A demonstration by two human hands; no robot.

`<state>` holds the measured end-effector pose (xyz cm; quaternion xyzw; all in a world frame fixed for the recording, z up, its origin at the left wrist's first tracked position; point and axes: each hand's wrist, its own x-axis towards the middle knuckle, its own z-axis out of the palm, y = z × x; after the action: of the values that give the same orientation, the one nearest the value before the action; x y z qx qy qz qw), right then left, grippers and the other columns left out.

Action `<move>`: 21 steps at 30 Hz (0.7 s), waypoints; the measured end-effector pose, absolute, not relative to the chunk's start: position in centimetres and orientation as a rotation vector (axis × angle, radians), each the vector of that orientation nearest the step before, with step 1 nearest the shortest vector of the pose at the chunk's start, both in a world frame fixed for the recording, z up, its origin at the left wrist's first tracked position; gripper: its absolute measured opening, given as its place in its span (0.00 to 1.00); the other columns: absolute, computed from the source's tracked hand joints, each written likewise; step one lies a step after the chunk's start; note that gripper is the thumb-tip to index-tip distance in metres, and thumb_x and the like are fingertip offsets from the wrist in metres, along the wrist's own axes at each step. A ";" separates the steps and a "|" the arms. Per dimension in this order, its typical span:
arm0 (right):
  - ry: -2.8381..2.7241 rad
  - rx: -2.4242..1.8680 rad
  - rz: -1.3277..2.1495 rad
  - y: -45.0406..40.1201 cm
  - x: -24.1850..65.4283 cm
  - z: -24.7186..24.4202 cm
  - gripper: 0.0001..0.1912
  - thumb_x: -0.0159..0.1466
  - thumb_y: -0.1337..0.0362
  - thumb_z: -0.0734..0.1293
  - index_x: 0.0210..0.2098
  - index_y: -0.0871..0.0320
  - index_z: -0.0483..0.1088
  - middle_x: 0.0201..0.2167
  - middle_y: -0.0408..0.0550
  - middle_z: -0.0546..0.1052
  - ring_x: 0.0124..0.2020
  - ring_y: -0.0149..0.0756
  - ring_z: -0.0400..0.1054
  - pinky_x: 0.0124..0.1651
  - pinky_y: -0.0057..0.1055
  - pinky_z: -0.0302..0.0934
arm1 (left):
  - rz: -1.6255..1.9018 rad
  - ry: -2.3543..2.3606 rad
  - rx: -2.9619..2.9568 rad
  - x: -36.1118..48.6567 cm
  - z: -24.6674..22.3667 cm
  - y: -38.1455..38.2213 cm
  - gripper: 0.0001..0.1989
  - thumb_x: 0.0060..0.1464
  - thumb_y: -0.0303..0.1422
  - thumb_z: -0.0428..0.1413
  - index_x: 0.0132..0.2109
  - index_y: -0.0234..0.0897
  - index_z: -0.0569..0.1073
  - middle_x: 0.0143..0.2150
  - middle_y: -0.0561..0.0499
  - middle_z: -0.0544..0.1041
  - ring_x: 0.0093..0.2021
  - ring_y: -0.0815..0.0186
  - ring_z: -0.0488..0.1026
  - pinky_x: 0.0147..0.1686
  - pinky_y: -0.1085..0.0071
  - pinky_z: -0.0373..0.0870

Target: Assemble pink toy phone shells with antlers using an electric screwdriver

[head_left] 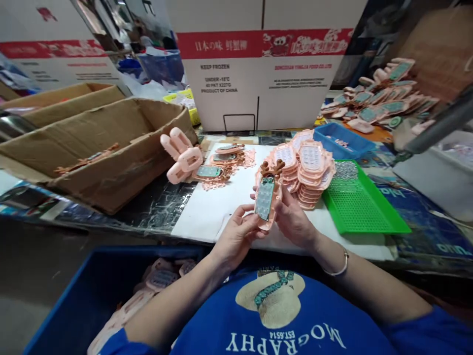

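Between both hands I hold a pink toy phone shell (274, 207) with brown antlers at its top. A pale keypad on a green board (264, 198) shows in its open face. My left hand (242, 229) grips the lower left edge, thumb on the keypad's bottom corner. My right hand (295, 219) closes round the right side; some of its fingers are hidden behind the shell. Just behind it stand stacks of pink face panels with printed keys (311, 160). To the left lie pink rabbit-eared shells (185, 158) and another shell with a board (209, 171).
A green tray (369, 212) holds small shiny parts, with a blue tray (343, 140) behind it. A cardboard box (121, 148) stands left, a white carton (258, 74) at the back. More shells pile up far right (388, 98). A blue bin (79, 301) with pink shells is below left.
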<state>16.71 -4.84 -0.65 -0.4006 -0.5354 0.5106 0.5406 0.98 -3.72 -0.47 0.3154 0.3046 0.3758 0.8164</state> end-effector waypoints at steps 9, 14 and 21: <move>-1.423 -1.504 0.365 -5.3 25.6 5.0 0.41 0.66 0.44 0.63 0.70 0.54 0.46 0.56 0.59 0.72 0.54 0.50 0.71 0.53 0.44 0.70 | 0.739 0.562 0.910 4.5 -1.5 -2.0 0.25 0.48 0.45 0.68 0.47 0.36 0.73 0.36 0.50 0.78 0.31 0.68 0.78 0.34 0.71 0.76; -1.490 -2.201 -0.204 -1.6 28.7 8.6 0.44 0.64 0.45 0.66 0.69 0.67 0.53 0.60 0.69 0.69 0.58 0.65 0.66 0.59 0.57 0.61 | 0.750 0.576 0.917 4.3 -3.2 -0.7 0.23 0.46 0.45 0.68 0.44 0.35 0.74 0.34 0.51 0.78 0.30 0.68 0.77 0.33 0.70 0.75; -1.551 -2.560 -0.305 1.6 27.6 8.8 0.39 0.64 0.42 0.63 0.63 0.64 0.61 0.49 0.68 0.76 0.50 0.63 0.71 0.50 0.51 0.64 | 0.717 0.506 0.958 3.7 -4.0 -1.0 0.20 0.49 0.44 0.67 0.44 0.35 0.75 0.35 0.50 0.78 0.30 0.68 0.77 0.34 0.69 0.76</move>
<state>27.58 1.64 8.76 -0.8491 -0.5143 -0.1010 0.0664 3.65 -1.05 -4.01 0.4459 0.2356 0.3339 0.7964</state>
